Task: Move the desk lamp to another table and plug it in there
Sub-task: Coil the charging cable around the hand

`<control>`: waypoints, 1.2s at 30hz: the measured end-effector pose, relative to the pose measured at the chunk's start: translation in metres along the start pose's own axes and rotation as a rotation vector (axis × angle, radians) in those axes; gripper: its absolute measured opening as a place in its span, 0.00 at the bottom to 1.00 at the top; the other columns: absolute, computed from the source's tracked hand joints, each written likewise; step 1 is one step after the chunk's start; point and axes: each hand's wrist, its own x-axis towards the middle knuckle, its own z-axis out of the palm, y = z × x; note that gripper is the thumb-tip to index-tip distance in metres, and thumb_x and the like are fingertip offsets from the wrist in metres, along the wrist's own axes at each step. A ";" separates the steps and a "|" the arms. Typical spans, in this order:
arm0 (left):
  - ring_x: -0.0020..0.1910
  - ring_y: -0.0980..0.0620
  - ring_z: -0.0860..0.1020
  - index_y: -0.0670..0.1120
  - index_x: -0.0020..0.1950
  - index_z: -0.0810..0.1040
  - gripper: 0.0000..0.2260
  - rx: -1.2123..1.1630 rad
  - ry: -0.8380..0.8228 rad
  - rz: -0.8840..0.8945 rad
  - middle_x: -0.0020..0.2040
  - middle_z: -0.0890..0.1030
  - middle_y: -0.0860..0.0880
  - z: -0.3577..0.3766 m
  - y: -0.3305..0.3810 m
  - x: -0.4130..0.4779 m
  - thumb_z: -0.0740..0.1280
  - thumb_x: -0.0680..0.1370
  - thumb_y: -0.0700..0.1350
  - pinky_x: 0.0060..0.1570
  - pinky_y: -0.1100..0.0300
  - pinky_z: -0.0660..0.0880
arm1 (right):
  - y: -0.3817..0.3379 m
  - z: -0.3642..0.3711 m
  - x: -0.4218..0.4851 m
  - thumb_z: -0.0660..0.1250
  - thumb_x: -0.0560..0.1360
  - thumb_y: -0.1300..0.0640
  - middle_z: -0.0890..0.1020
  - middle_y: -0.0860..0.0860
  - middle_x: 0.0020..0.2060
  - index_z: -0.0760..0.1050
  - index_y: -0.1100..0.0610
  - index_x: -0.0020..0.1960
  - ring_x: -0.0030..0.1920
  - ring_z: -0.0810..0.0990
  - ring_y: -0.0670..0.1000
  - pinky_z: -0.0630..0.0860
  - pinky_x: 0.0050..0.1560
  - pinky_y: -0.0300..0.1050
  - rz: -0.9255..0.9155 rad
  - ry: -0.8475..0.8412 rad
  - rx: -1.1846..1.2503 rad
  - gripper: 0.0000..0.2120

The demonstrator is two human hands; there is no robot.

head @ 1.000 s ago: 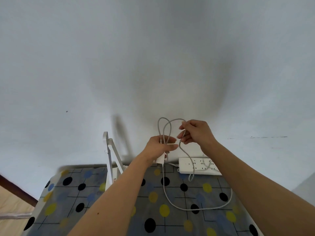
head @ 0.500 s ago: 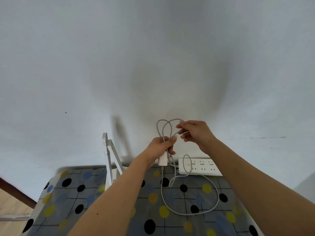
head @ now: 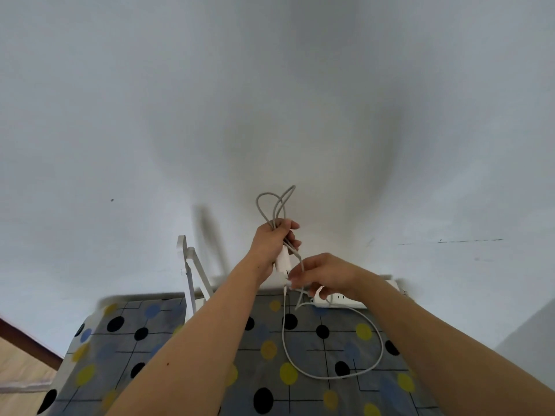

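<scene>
My left hand (head: 271, 242) is raised above the table and grips the white plug adapter (head: 281, 261) together with several loops of the grey lamp cord (head: 274, 205) that stick up above the fist. Below it, my right hand (head: 322, 274) pinches the cord close to the adapter. The rest of the cord (head: 345, 375) hangs down and lies in a loop on the table. The white desk lamp (head: 192, 271) stands at the table's back edge, left of my left arm, its base hidden. A white power strip (head: 345, 301) lies against the wall, partly behind my right hand.
The table (head: 126, 343) wears a grey cloth with black, yellow and blue dots and stands against a white wall. A wooden floor and a dark skirting strip (head: 27, 340) show at the lower left.
My left hand has risen with the adapter and cord loops. My right hand has dropped from the top of the loops to pinch the cord below the adapter. The loop on the table has widened.
</scene>
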 end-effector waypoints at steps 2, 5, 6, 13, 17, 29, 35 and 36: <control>0.28 0.53 0.77 0.43 0.45 0.79 0.10 -0.028 -0.014 -0.014 0.31 0.74 0.47 0.002 0.002 0.000 0.60 0.81 0.42 0.48 0.47 0.79 | 0.001 0.003 0.002 0.70 0.71 0.57 0.86 0.53 0.41 0.82 0.57 0.45 0.32 0.77 0.47 0.72 0.29 0.36 -0.003 -0.023 -0.018 0.05; 0.26 0.54 0.74 0.43 0.44 0.78 0.09 -0.069 -0.053 -0.047 0.28 0.73 0.50 0.000 0.004 -0.003 0.62 0.81 0.44 0.36 0.55 0.80 | 0.004 0.001 0.003 0.69 0.73 0.52 0.84 0.54 0.39 0.81 0.58 0.41 0.33 0.78 0.47 0.73 0.28 0.37 0.009 0.031 -0.129 0.09; 0.25 0.54 0.73 0.43 0.44 0.78 0.09 -0.088 -0.067 -0.057 0.27 0.72 0.50 -0.001 0.005 -0.003 0.63 0.80 0.44 0.34 0.57 0.79 | 0.006 0.000 0.003 0.69 0.73 0.51 0.84 0.54 0.38 0.81 0.58 0.41 0.32 0.78 0.47 0.73 0.28 0.37 0.006 0.058 -0.169 0.10; 0.22 0.55 0.69 0.41 0.43 0.77 0.05 -0.205 -0.153 -0.112 0.24 0.69 0.51 -0.008 0.007 -0.006 0.69 0.76 0.42 0.28 0.61 0.75 | 0.018 -0.009 0.001 0.61 0.71 0.50 0.83 0.52 0.31 0.81 0.59 0.36 0.28 0.77 0.49 0.73 0.27 0.38 0.020 0.235 -0.329 0.16; 0.22 0.54 0.69 0.40 0.48 0.78 0.06 -0.100 -0.216 -0.100 0.26 0.70 0.50 -0.011 0.010 -0.006 0.71 0.73 0.41 0.27 0.61 0.73 | 0.027 -0.014 0.002 0.61 0.72 0.49 0.83 0.53 0.32 0.81 0.60 0.37 0.31 0.79 0.51 0.77 0.32 0.42 0.048 0.340 -0.366 0.17; 0.26 0.55 0.73 0.45 0.57 0.79 0.24 0.527 -0.231 -0.062 0.37 0.79 0.49 -0.013 -0.003 -0.010 0.79 0.64 0.46 0.29 0.62 0.72 | 0.002 -0.025 -0.004 0.70 0.71 0.55 0.84 0.57 0.29 0.80 0.61 0.38 0.29 0.83 0.53 0.83 0.37 0.47 -0.048 0.602 -0.111 0.10; 0.31 0.54 0.75 0.43 0.46 0.83 0.17 0.579 -0.171 -0.042 0.45 0.84 0.44 -0.012 -0.007 -0.009 0.80 0.62 0.47 0.31 0.62 0.73 | -0.017 -0.021 -0.006 0.73 0.70 0.58 0.83 0.54 0.26 0.82 0.62 0.39 0.27 0.82 0.50 0.82 0.34 0.43 -0.091 0.620 0.112 0.06; 0.31 0.54 0.75 0.42 0.45 0.83 0.16 0.575 -0.177 -0.045 0.44 0.84 0.44 -0.012 -0.007 -0.009 0.80 0.62 0.47 0.30 0.62 0.73 | -0.020 -0.020 -0.007 0.73 0.69 0.60 0.83 0.55 0.27 0.82 0.62 0.40 0.27 0.82 0.50 0.80 0.32 0.42 -0.093 0.617 0.153 0.05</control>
